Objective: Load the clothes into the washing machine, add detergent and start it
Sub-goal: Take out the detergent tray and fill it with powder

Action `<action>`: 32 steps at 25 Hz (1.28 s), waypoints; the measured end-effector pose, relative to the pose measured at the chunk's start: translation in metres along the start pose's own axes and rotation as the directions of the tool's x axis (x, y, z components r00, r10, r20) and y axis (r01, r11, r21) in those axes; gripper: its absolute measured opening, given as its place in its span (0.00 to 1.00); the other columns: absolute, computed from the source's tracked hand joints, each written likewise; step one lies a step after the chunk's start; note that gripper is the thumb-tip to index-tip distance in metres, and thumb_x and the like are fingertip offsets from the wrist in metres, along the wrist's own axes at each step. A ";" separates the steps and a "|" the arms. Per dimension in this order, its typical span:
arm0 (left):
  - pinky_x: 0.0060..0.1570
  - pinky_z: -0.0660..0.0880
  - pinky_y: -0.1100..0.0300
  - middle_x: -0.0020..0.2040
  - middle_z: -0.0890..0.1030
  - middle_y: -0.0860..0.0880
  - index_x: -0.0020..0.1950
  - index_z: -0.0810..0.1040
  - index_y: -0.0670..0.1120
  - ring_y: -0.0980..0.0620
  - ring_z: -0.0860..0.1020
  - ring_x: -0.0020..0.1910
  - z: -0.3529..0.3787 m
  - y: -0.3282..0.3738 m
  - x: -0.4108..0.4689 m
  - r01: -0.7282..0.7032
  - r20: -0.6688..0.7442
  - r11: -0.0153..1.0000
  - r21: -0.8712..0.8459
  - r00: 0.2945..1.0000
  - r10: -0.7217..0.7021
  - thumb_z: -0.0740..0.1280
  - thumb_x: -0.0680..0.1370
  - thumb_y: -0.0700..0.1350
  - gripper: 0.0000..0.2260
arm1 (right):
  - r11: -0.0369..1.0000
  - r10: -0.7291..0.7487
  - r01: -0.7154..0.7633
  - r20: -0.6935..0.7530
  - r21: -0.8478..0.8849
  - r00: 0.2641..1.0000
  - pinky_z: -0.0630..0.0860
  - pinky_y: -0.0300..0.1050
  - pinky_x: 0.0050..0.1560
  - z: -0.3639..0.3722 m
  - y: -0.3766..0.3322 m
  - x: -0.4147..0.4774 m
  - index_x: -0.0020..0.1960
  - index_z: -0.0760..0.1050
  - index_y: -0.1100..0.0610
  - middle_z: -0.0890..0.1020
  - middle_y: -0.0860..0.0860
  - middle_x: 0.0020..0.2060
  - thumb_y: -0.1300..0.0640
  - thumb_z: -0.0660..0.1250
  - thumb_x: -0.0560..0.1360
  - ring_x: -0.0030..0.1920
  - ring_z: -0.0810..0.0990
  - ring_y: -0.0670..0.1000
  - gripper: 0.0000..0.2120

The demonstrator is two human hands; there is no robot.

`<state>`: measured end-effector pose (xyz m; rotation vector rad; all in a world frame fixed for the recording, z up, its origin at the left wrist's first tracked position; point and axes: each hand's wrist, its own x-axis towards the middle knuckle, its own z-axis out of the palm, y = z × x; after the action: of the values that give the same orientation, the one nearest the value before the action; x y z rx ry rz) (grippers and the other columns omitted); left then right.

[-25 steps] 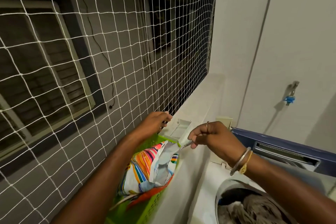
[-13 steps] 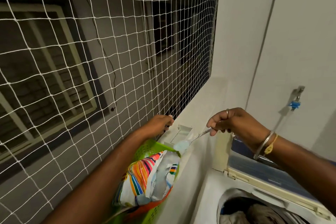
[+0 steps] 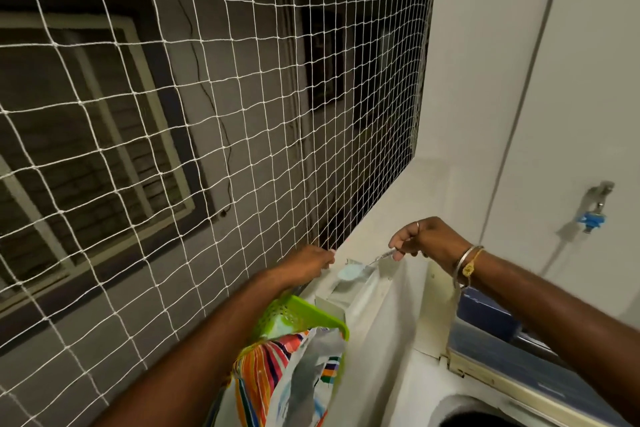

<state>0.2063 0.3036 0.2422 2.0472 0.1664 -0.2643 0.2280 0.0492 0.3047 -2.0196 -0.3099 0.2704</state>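
Note:
My right hand pinches the handle of a metal spoon heaped with pale blue detergent powder. The spoon hovers over a white open tray resting on the ledge. My left hand rests at the tray's far side beside the net, fingers curled; what it grips is hidden. Below them, a striped multicoloured detergent bag stands open in a green basket. The white washing machine sits at bottom right, its drum opening barely showing, its blue lid raised.
A white rope net covers the opening on the left, with another building's window behind it. A white wall on the right carries a tap with a blue fitting. The ledge runs along under the net.
My right hand has lifted the loaded spoon out of the bag and carried it up and right, over the white tray. The view has tilted up, so the drum is nearly out of sight.

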 end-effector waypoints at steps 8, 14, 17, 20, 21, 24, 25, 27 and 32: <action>0.44 0.73 0.59 0.53 0.80 0.45 0.58 0.80 0.42 0.46 0.78 0.52 0.000 -0.010 0.011 0.076 0.010 0.992 0.101 0.997 -0.077 0.61 0.82 0.51 0.14 | 0.989 0.025 -0.011 0.086 -0.151 0.996 0.73 0.30 0.35 0.018 0.041 0.048 0.37 0.83 0.62 0.84 0.56 0.33 0.74 0.63 0.69 0.32 0.79 0.44 0.13; 0.35 0.66 0.62 0.50 0.78 0.46 0.59 0.78 0.41 0.48 0.74 0.45 0.004 -0.003 0.006 0.100 0.048 0.983 0.154 0.993 -0.108 0.60 0.83 0.49 0.14 | 0.934 -0.097 0.143 0.152 -0.328 0.984 0.76 0.37 0.43 0.022 0.053 0.068 0.26 0.80 0.47 0.85 0.53 0.34 0.73 0.63 0.69 0.33 0.79 0.43 0.24; 0.33 0.66 0.62 0.51 0.78 0.44 0.59 0.78 0.39 0.47 0.74 0.45 0.005 -0.004 0.006 0.107 0.036 0.982 0.158 0.993 -0.114 0.60 0.83 0.51 0.16 | 0.890 -0.183 0.229 0.152 -0.394 0.971 0.77 0.42 0.45 0.018 0.059 0.076 0.27 0.80 0.43 0.84 0.48 0.31 0.71 0.66 0.70 0.32 0.77 0.40 0.25; 0.35 0.67 0.63 0.53 0.78 0.45 0.63 0.77 0.38 0.50 0.74 0.44 0.006 -0.001 0.003 0.113 0.037 0.981 0.160 0.992 -0.120 0.60 0.83 0.51 0.18 | 0.867 -0.253 0.274 0.106 -0.416 0.962 0.76 0.42 0.45 0.015 0.059 0.078 0.30 0.79 0.43 0.83 0.45 0.30 0.70 0.67 0.70 0.33 0.77 0.40 0.23; 0.34 0.67 0.63 0.53 0.78 0.45 0.63 0.77 0.38 0.50 0.74 0.44 0.007 0.000 0.001 0.111 0.037 0.982 0.153 0.992 -0.118 0.60 0.83 0.51 0.18 | 0.872 -0.265 0.275 0.082 -0.406 0.961 0.77 0.42 0.45 0.015 0.060 0.077 0.31 0.80 0.44 0.83 0.45 0.30 0.70 0.67 0.71 0.33 0.78 0.41 0.21; 0.35 0.68 0.62 0.51 0.77 0.45 0.59 0.79 0.40 0.49 0.74 0.45 0.008 0.003 -0.004 0.080 0.046 0.985 0.150 0.995 -0.088 0.60 0.83 0.50 0.15 | 0.899 -0.279 0.253 -0.024 -0.358 0.960 0.76 0.38 0.44 0.016 0.065 0.070 0.34 0.81 0.47 0.83 0.46 0.32 0.70 0.66 0.72 0.36 0.80 0.43 0.19; 0.34 0.67 0.62 0.51 0.77 0.45 0.56 0.78 0.43 0.49 0.74 0.44 0.009 0.004 -0.005 0.074 0.054 0.987 0.145 0.995 -0.083 0.60 0.83 0.50 0.12 | 0.901 -0.293 0.254 -0.062 -0.351 0.954 0.74 0.34 0.43 0.017 0.067 0.067 0.34 0.80 0.47 0.83 0.45 0.32 0.70 0.66 0.72 0.36 0.80 0.42 0.19; 0.31 0.67 0.64 0.49 0.75 0.44 0.53 0.76 0.45 0.52 0.72 0.39 0.011 0.005 -0.006 0.072 0.059 0.990 0.121 0.995 -0.080 0.60 0.83 0.48 0.08 | 0.902 -0.333 0.277 -0.128 -0.330 0.934 0.71 0.28 0.41 0.019 0.070 0.061 0.35 0.80 0.49 0.83 0.44 0.33 0.72 0.66 0.72 0.37 0.79 0.40 0.19; 0.26 0.68 0.71 0.51 0.78 0.45 0.57 0.79 0.42 0.54 0.74 0.38 0.010 0.010 -0.008 0.080 0.035 0.994 0.071 0.996 -0.083 0.62 0.82 0.47 0.11 | 0.893 -0.414 0.341 -0.244 -0.292 0.877 0.70 0.25 0.45 0.021 0.071 0.051 0.36 0.80 0.47 0.84 0.43 0.34 0.70 0.69 0.73 0.39 0.81 0.41 0.18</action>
<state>0.1994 0.2902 0.2481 2.1051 0.2204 -0.3641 0.2762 0.0527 0.2290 -2.1457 -0.5591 -0.3391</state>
